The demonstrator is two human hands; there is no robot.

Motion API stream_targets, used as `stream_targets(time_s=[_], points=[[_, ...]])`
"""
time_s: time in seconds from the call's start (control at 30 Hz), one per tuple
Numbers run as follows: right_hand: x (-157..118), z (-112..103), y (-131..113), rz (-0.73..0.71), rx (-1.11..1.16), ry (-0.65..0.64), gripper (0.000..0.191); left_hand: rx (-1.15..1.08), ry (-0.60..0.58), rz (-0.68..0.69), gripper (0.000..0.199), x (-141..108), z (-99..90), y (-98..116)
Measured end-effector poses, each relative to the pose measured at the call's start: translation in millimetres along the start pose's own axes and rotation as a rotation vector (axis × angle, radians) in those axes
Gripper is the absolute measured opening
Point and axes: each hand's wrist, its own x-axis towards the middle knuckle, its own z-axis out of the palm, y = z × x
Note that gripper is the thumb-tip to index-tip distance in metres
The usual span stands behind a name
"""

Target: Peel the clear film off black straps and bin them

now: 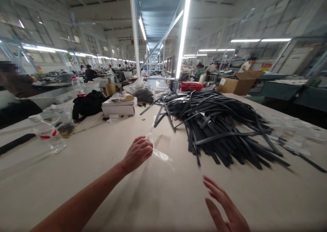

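Observation:
My left hand (138,152) is closed in a grip over the middle of the table (107,184). From its fingers a clear plastic bag (162,155) sticks out to the right, slightly blurred. My right hand (224,204) is at the lower right, fingers apart and nothing in it. Beyond it lies a large heap of flat black straps (219,129), their cut ends pointing toward me. No strap is touched by either hand.
On the left stand a water bottle (48,133), a black cloth bundle (88,104) and a white box (119,106). Clear plastic bags (296,129) lie at the right. Behind the straps are a red basket (191,86) and a cardboard box (236,83). Other people work farther back.

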Motion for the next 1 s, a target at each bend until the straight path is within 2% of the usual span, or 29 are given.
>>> stream_targets(time_s=[0.07, 0.17, 0.3, 0.37, 0.43, 0.47, 0.5, 0.6, 0.63, 0.7, 0.77, 0.8, 0.87, 1.0], points=[[37.8, 18.8, -15.7, 0.158, 0.155, -0.165, 0.051, 0.01, 0.042, 0.053, 0.016, -2.8, -4.5, 6.2], [79.4, 43.7, -39.0, 0.288, 0.369, -0.392, 0.067, 0.017, 0.062, 0.084, 0.015, -7.9, -10.5, 12.0], [104.9, 66.9, -59.6, 0.412, 0.61, -0.664, 0.064, 0.005, 0.046, 0.118, 0.012, -16.4, -13.6, 13.0], [108.4, 76.0, -67.1, 0.458, 0.652, -0.737, 0.056, -0.009, 0.027, 0.12, 0.012, -20.4, -12.7, 10.7], [109.0, 83.6, -73.1, 0.489, 0.671, -0.738, 0.048, -0.035, -0.006, 0.087, 0.01, -23.8, -11.8, 7.1], [108.9, 86.7, -75.3, 0.507, 0.689, -0.719, 0.046, -0.053, -0.017, 0.023, 0.006, -25.3, -12.0, 5.4], [108.8, 89.2, -76.8, 0.526, 0.711, -0.685, 0.046, -0.07, -0.018, -0.074, 0.003, -26.9, -12.9, 4.1], [109.3, 94.0, -77.7, 0.579, 0.787, -0.534, 0.051, -0.113, 0.013, -0.438, 0.016, -32.2, -18.5, 7.5], [109.9, 95.3, -77.2, 0.59, 0.808, -0.484, 0.052, -0.184, -0.021, -0.555, 0.022, -34.2, -20.3, 12.2], [111.4, 98.2, -76.5, 0.599, 0.833, -0.404, 0.053, -0.45, -0.198, -0.717, 0.037, -38.4, -21.4, 27.1], [112.9, 101.9, -77.0, 0.596, 0.848, -0.357, 0.052, -0.789, -0.383, -0.817, 0.04, -41.3, -17.1, 45.7], [113.4, 103.9, -77.8, 0.592, 0.854, -0.344, 0.05, -0.922, -0.426, -0.834, 0.038, -41.9, -12.9, 54.6], [113.8, 107.1, -79.9, 0.584, 0.868, -0.331, 0.048, -1.12, -0.434, -0.884, 0.035, -41.2, -2.5, 68.7], [112.4, 109.0, -82.7, 0.583, 0.89, -0.335, 0.046, -1.399, -0.45, -1.108, 0.032, -35.9, 13.6, 80.9]])
